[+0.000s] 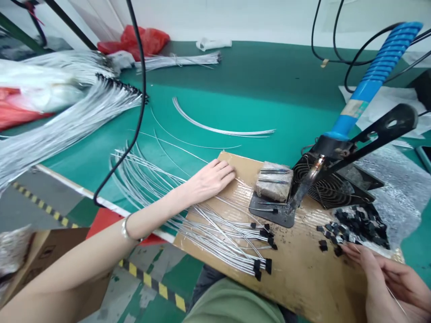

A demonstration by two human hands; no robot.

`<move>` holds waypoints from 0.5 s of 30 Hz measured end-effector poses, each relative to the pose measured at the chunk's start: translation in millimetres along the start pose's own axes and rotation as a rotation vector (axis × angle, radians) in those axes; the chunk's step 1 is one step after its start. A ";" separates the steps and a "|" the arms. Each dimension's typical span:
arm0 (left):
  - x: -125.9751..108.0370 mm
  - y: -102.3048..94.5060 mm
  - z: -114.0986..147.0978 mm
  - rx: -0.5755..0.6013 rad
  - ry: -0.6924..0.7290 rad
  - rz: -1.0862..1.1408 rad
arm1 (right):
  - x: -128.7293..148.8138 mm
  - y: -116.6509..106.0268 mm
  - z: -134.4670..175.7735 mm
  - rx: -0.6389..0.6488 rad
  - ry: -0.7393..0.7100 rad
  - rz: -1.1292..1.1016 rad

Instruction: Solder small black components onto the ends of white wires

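Note:
My left hand (215,178) rests at the far left edge of a cardboard sheet (303,269), its fingers curled down over a thin white wire. Under my left forearm lies a loose bunch of white wires (229,242), several with small black caps (268,265) on their right ends. One capped wire reaches the dark metal plate of the iron's stand. At the lower right, my right hand (387,276) pinches a thin silvery strand (394,299). Its fingertips are beside a pile of small black pieces (365,224).
A blue-handled iron (373,80) is held in a stand, beside a block (274,181) and a black fan (323,184). A black cable (143,89) hangs at left. Thick wire bundles (67,121) and red bags (134,40) lie farther back. Bubble wrap (397,179) is at right.

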State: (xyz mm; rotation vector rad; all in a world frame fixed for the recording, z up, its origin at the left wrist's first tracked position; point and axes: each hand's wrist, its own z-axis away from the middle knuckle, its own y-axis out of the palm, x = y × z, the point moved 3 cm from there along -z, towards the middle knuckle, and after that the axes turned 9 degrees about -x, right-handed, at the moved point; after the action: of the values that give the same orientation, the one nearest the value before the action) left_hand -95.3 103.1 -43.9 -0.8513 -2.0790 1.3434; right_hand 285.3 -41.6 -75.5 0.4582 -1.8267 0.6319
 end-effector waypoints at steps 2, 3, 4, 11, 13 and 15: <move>4.1 4.2 -3.9 0.014 0.001 0.021 | 5.7 3.6 0.9 -0.063 0.062 0.059; 6.2 5.2 -4.9 0.011 -0.010 0.031 | 8.6 4.3 2.0 -0.085 0.090 0.084; 8.9 5.6 -5.5 0.003 -0.030 0.040 | 11.5 4.5 3.3 -0.102 0.110 0.097; 62.1 17.1 -14.7 -0.116 -0.303 0.060 | 20.5 9.0 10.2 -0.095 0.207 0.135; 78.7 25.2 -22.4 -0.114 -0.330 0.072 | 20.5 8.9 9.6 -0.118 0.208 0.137; 87.8 31.9 -30.9 -0.097 -0.321 0.098 | 19.4 7.1 8.4 -0.137 0.201 0.140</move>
State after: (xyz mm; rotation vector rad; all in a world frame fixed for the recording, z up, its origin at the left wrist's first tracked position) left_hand -125.0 196.4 -54.2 -0.8302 -2.3903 1.5257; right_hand 268.5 -41.4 -60.8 0.1700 -1.7064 0.6194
